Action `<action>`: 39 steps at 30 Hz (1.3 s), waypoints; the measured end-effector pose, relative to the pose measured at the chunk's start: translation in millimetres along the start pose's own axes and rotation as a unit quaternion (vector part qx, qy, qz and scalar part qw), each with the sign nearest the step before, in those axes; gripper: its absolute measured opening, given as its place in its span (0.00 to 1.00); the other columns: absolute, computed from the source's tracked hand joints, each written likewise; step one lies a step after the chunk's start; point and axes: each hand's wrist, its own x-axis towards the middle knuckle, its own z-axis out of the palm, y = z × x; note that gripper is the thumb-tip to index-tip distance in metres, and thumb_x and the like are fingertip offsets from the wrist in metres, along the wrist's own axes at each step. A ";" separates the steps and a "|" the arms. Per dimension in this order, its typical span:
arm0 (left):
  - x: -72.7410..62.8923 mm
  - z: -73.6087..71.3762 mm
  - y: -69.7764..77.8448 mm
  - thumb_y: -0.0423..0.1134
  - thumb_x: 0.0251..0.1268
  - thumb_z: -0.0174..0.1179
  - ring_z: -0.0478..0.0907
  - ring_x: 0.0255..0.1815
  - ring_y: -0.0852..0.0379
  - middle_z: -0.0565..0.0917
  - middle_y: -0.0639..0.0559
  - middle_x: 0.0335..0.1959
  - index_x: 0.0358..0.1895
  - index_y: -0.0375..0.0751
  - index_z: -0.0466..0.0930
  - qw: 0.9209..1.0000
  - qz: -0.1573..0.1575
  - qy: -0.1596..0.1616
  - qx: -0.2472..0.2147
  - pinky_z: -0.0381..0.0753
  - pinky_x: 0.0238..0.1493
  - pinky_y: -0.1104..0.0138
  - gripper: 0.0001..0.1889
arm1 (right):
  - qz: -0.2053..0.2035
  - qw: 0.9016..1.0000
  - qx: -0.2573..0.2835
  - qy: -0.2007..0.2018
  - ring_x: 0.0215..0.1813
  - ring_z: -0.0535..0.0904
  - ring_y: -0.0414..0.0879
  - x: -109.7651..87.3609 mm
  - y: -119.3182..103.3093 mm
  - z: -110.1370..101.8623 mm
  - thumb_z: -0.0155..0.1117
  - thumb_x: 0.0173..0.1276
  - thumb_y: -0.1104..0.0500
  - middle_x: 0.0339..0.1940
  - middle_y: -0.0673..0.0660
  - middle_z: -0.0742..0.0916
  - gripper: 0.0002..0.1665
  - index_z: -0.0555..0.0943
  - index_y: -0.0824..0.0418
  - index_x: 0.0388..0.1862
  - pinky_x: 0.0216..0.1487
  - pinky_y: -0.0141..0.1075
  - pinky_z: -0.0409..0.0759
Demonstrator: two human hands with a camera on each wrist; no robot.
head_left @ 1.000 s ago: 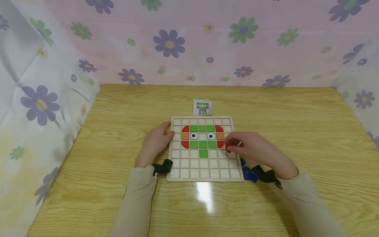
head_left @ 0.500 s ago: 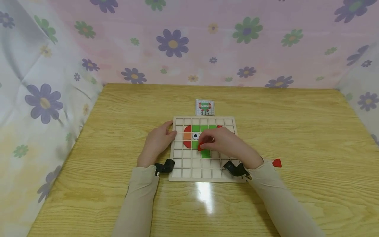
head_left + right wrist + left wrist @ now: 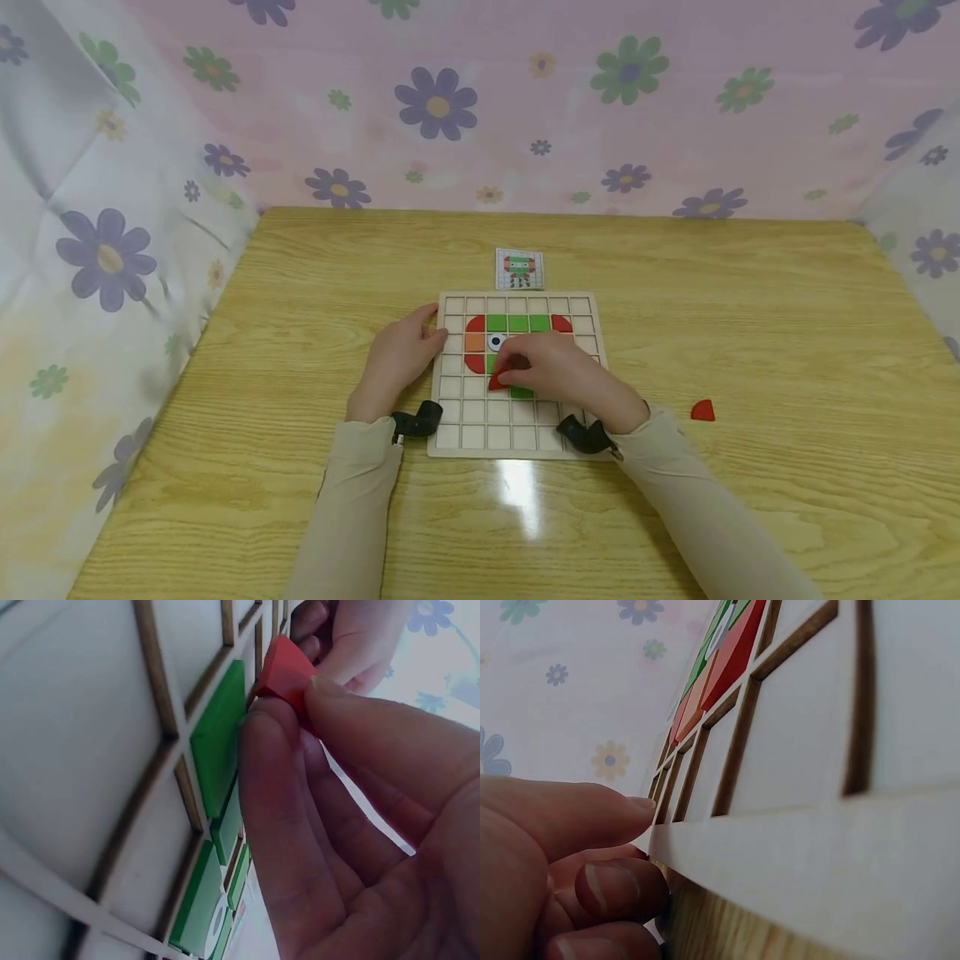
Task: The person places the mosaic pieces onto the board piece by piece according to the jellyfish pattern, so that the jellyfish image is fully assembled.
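A pale wooden grid board [image 3: 498, 412] lies on the table, with green, red and orange tiles and round eye pieces set in its cells. My left hand [image 3: 397, 358] holds the board's left edge, thumb at the rim and the other fingers curled beside it in the left wrist view. Between thumb and fingertips my right hand [image 3: 558, 367] pinches a red tile [image 3: 285, 671], over the cell left of the lowest green tile [image 3: 522, 392]. In the right wrist view the red tile stands tilted above the grid. The right hand hides the right eye piece and nearby tiles.
A small printed pattern card [image 3: 519, 268] lies just beyond the board. One loose quarter-round red tile [image 3: 702, 410] is on the table to the right. Flowered cloth [image 3: 517, 150] hangs behind the table and at both sides.
My right hand has carried the red tile leftward from the board's right edge to the middle, then slightly lower. The blue pieces at the right are now hidden. My left hand stays at the board's edge.
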 end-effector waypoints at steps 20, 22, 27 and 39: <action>-0.9 -1.1 0.7 0.49 0.63 0.49 0.67 0.20 0.55 0.72 0.53 0.19 0.64 0.47 0.63 1.000 0.001 0.005 -0.001 0.64 0.24 0.65 0.26 | -0.026 0.998 -0.047 0.015 0.31 0.72 0.34 -0.5 -5.7 3.6 0.64 0.58 0.54 0.28 0.39 0.80 0.02 0.82 0.49 0.30 0.35 0.31 0.70; -0.9 -0.9 0.4 0.49 0.63 0.49 0.67 0.20 0.55 0.72 0.53 0.19 0.64 0.47 0.63 1.000 0.000 0.005 0.000 0.64 0.25 0.65 0.26 | -0.024 0.998 -0.049 0.012 0.31 0.73 0.34 -0.7 -6.0 3.7 0.64 0.58 0.54 0.28 0.39 0.80 0.02 0.82 0.49 0.31 0.35 0.31 0.70; -1.2 -0.8 0.6 0.49 0.63 0.49 0.67 0.21 0.55 0.72 0.53 0.19 0.64 0.47 0.63 1.000 -0.006 0.003 -0.002 0.64 0.25 0.64 0.26 | -0.021 0.999 -0.047 0.011 0.33 0.73 0.35 -0.7 -6.0 4.2 0.64 0.58 0.56 0.30 0.41 0.80 0.02 0.82 0.50 0.31 0.36 0.32 0.71; -1.7 -3.0 3.9 0.49 0.63 0.49 0.67 0.21 0.54 0.72 0.52 0.20 0.64 0.46 0.62 1.000 -0.008 -0.002 -0.003 0.64 0.25 0.64 0.27 | -0.024 0.998 -0.058 0.011 0.32 0.71 0.37 -1.8 -7.7 8.1 0.64 0.57 0.57 0.31 0.43 0.76 0.02 0.82 0.49 0.27 0.34 0.31 0.70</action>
